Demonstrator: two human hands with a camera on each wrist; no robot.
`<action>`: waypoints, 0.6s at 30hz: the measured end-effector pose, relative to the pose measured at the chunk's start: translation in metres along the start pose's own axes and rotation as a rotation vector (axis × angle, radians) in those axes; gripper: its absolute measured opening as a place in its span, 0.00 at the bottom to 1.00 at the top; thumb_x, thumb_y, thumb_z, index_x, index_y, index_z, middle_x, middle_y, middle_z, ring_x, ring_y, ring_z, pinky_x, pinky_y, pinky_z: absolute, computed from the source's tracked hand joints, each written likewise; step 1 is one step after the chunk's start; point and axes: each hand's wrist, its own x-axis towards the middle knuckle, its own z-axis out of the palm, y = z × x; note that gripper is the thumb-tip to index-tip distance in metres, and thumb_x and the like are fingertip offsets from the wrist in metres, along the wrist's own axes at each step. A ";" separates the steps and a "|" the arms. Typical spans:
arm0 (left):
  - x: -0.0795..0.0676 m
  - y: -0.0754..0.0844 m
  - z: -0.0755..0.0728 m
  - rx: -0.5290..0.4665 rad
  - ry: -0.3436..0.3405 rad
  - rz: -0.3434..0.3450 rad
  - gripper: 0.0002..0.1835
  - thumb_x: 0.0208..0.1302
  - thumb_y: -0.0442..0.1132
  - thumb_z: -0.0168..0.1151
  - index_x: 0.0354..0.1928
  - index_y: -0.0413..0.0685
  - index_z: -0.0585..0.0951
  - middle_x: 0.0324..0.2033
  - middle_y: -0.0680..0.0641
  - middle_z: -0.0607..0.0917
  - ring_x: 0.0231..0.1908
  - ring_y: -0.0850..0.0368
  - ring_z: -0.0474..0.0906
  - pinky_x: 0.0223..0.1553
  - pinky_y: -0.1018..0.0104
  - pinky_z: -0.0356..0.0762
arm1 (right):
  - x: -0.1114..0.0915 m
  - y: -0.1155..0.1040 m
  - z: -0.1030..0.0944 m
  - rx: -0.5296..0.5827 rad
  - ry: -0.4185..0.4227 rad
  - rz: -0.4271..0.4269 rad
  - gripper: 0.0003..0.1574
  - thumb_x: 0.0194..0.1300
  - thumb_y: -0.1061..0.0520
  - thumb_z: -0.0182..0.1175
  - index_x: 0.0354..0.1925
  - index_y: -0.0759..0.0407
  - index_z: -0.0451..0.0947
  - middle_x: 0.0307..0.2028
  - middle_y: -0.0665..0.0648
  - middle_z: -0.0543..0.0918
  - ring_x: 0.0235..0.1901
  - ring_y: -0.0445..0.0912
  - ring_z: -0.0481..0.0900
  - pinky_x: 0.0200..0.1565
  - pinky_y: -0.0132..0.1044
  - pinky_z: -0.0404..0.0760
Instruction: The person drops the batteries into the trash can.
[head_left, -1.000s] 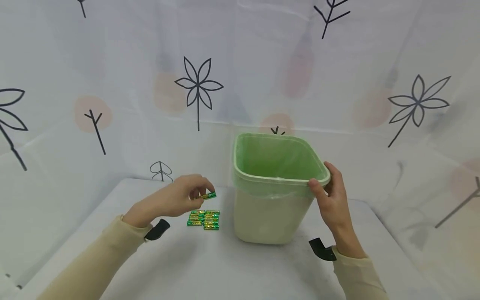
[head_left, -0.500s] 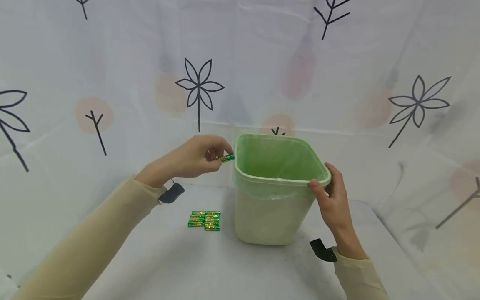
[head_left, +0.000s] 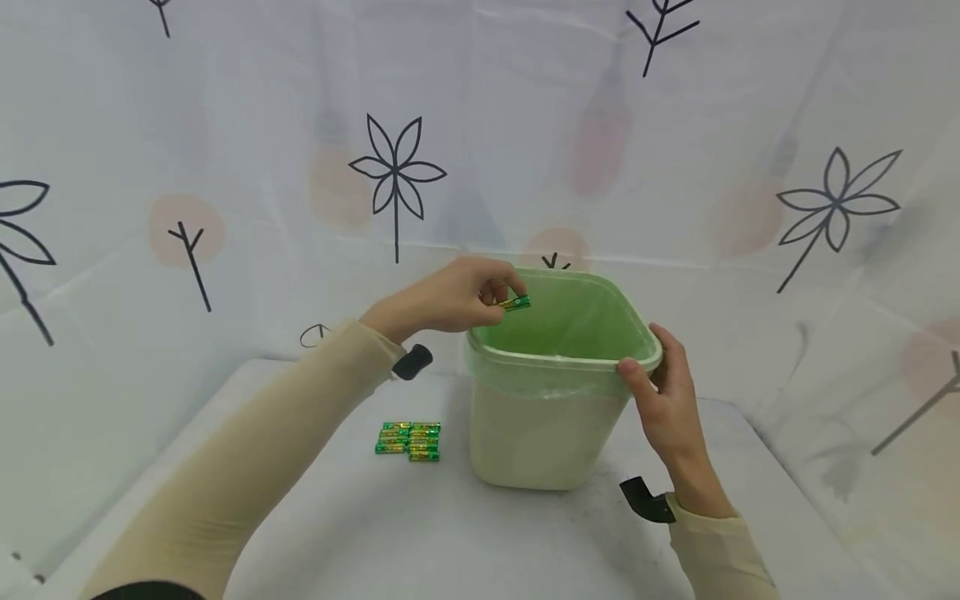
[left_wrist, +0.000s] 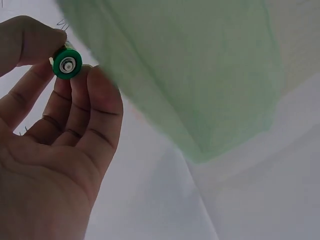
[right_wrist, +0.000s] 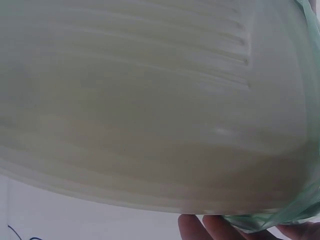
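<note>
Over the left rim of a pale green trash bin point(head_left: 536, 437), my left hand point(head_left: 461, 296) pinches a green and gold battery point(head_left: 516, 303) between thumb and fingers. The left wrist view shows that battery point(left_wrist: 67, 64) end-on, close to the bin's green side. A thin green liner bag point(head_left: 555, 385) is folded over the bin's rim. My right hand point(head_left: 666, 408) grips the rim at the bin's right front corner, thumb in front and fingers behind. In the right wrist view, its fingertips point(right_wrist: 192, 227) touch the edge beside the liner. The bottom of the bin's inside is hidden.
Several more green and gold batteries point(head_left: 408, 440) lie in two columns on the white table point(head_left: 360, 525), left of the bin. Behind the table hangs a white cloth backdrop point(head_left: 480, 125) with plant drawings.
My left hand has lifted the battery from above the battery rows, up and to the right, over the bin's left rim. The right hand and the bin have stayed in place.
</note>
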 end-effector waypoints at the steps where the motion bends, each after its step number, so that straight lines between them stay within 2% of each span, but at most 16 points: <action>1: 0.004 0.000 0.002 -0.006 -0.006 0.003 0.19 0.56 0.28 0.56 0.49 0.51 0.80 0.33 0.49 0.78 0.32 0.56 0.71 0.35 0.67 0.71 | 0.000 0.000 0.000 0.000 0.000 -0.001 0.37 0.67 0.60 0.55 0.71 0.53 0.55 0.60 0.61 0.69 0.54 0.51 0.71 0.48 0.25 0.70; 10: 0.034 0.001 0.023 -0.030 -0.055 -0.013 0.18 0.57 0.29 0.57 0.49 0.52 0.80 0.36 0.50 0.80 0.36 0.57 0.74 0.39 0.67 0.73 | 0.002 0.001 0.000 0.000 0.005 -0.017 0.36 0.67 0.60 0.55 0.70 0.50 0.56 0.59 0.59 0.70 0.53 0.46 0.71 0.48 0.26 0.70; 18: 0.047 -0.001 0.036 -0.043 -0.086 -0.032 0.17 0.57 0.29 0.57 0.49 0.49 0.81 0.35 0.48 0.81 0.36 0.56 0.75 0.39 0.68 0.74 | 0.002 0.002 0.001 0.018 0.002 -0.002 0.37 0.67 0.60 0.54 0.70 0.51 0.56 0.59 0.60 0.69 0.53 0.48 0.70 0.48 0.25 0.70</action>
